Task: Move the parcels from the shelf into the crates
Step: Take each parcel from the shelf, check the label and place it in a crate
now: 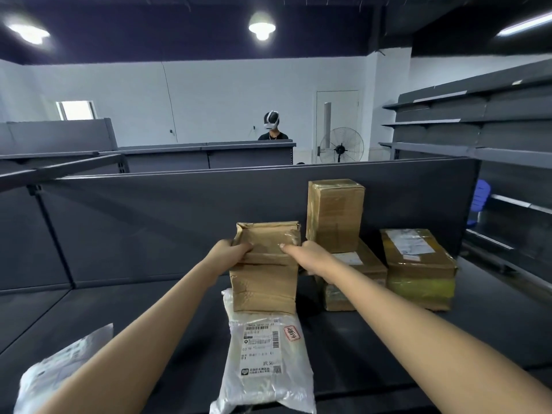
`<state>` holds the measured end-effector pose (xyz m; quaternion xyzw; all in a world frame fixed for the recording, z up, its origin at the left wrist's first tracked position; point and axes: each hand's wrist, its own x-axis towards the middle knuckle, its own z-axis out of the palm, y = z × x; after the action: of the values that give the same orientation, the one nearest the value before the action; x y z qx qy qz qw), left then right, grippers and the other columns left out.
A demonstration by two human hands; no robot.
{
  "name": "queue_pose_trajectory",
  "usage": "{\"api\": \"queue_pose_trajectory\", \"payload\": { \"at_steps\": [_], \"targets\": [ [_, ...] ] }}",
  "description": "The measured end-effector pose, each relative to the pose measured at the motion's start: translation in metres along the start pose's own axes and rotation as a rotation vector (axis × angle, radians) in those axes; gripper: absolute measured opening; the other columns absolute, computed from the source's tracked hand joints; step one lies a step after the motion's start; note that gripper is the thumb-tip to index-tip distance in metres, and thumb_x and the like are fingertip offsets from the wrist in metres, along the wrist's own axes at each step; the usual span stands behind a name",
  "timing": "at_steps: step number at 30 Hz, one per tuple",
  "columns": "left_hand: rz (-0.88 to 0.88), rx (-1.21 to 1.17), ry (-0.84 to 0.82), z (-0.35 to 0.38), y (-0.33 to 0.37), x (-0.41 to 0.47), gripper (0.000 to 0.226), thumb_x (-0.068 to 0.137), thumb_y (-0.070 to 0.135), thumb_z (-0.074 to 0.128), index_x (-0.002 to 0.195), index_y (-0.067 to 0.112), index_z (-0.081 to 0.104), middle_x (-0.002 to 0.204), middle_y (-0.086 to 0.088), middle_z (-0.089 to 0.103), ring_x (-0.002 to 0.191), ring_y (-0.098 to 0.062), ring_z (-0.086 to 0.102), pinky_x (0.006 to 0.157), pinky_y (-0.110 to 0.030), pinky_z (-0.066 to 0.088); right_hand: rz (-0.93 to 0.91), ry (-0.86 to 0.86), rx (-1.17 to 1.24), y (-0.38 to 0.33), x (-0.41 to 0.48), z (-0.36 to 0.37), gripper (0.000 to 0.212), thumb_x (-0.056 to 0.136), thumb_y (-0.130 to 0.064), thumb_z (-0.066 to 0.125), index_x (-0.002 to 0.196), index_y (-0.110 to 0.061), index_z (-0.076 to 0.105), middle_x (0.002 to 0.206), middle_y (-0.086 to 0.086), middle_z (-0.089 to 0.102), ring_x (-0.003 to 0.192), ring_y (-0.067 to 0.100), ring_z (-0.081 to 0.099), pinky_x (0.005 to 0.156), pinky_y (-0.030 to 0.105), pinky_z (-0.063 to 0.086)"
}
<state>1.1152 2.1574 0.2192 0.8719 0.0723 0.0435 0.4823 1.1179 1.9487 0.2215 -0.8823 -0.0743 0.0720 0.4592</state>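
Grey shelf [149, 309] is bearing parcels while left hand [231, 252] and right hand [307, 252] are gripping a stiff, seemingly light box [265, 273] by its sides

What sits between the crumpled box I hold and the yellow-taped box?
Head view: between crumpled box and yellow-taped box, a tall box atop a flat box.

1. The creased parcel [264, 279] is seen to be wrinkled brown cardboard, matt but glossy where taped
2. The mailer bag [268, 392] is made of shiny, crinkled white plastic, with a paper label [263, 348] stuck on
3. The shelf [149, 222] is formed of smooth, matt dark-grey metal
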Motion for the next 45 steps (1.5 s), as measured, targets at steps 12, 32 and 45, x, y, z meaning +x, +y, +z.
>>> {"api": "queue_pose_trajectory", "payload": {
  "at_steps": [12, 32, 45],
  "targets": [
    [-0.007, -0.311, 0.050, -0.010, -0.002, -0.136, 0.057, 0.078, 0.069, 0.055, 0.084, 0.015, 0.072, 0.077, 0.006, 0.070, 0.070, -0.011, 0.064, 0.069, -0.025, 0.049, -0.449, 0.153, 0.047, 0.036, -0.139, 0.040, 0.047, 0.096, -0.037, 0.053, 0.141, -0.026, 0.042, 0.117, -0.018, 0.060, 0.112, -0.004, 0.055, 0.094, 0.021, 0.044],
    [0.246, -0.426, 0.259, 0.008, -0.098, -0.372, 0.018, 0.089, 0.025, 0.064, 0.106, 0.028, 0.069, 0.092, 0.018, 0.074, 0.087, 0.002, 0.069, 0.069, -0.008, 0.049, -0.310, 0.067, 0.410, 0.045, -0.331, 0.113, 0.041, 0.086, -0.064, 0.043, 0.122, -0.046, 0.053, 0.105, -0.037, 0.064, 0.108, -0.017, 0.054, 0.082, 0.000, 0.039],
    [0.215, -0.538, 0.190, 0.004, -0.118, -0.442, 0.014, 0.095, 0.023, 0.057, 0.106, 0.023, 0.065, 0.093, 0.009, 0.075, 0.086, -0.007, 0.071, 0.066, -0.014, 0.053, -0.317, 0.195, 0.517, 0.065, -0.401, 0.161, 0.043, 0.096, -0.024, 0.056, 0.138, -0.025, 0.049, 0.123, -0.014, 0.065, 0.116, 0.002, 0.059, 0.098, 0.026, 0.049]
  ]
}}
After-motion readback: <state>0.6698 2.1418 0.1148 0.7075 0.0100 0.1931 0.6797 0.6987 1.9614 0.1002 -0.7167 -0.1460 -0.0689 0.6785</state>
